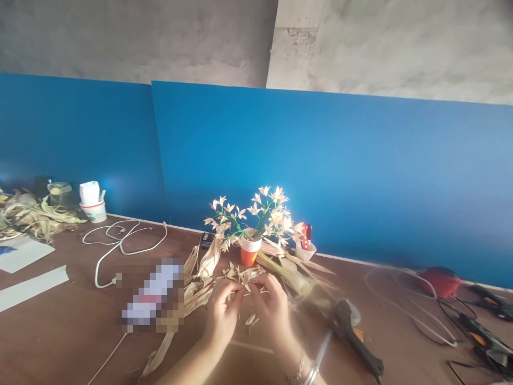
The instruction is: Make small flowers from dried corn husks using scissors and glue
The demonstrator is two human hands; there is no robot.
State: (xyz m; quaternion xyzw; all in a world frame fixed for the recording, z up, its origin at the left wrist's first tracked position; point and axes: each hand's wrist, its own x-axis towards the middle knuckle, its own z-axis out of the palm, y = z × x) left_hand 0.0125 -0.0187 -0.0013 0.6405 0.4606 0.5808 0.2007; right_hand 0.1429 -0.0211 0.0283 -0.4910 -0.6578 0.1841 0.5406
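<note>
My left hand [222, 310] and my right hand [273, 307] meet over the brown table, thumbs and forefingers pinched together. Between the fingertips is a small pale piece of corn husk [245, 278], partly covered by the fingers. Just beyond them stands an orange and white paper cup [249, 254] holding husk flowers [276, 216] on green stems. Dry corn husks [210, 262] lie left of the cup, and longer greenish husks [286, 275] spread to its right. Small husk scraps [251, 320] lie below my fingers.
A black glue gun [355, 337] lies right of my right wrist; more tools and cables [487, 342] are at far right. A pixelated object [154, 291] sits left. White cables [120, 243], a white cup [94, 211] and a husk pile [38, 216] are farther left. A blue partition [320, 171] stands behind.
</note>
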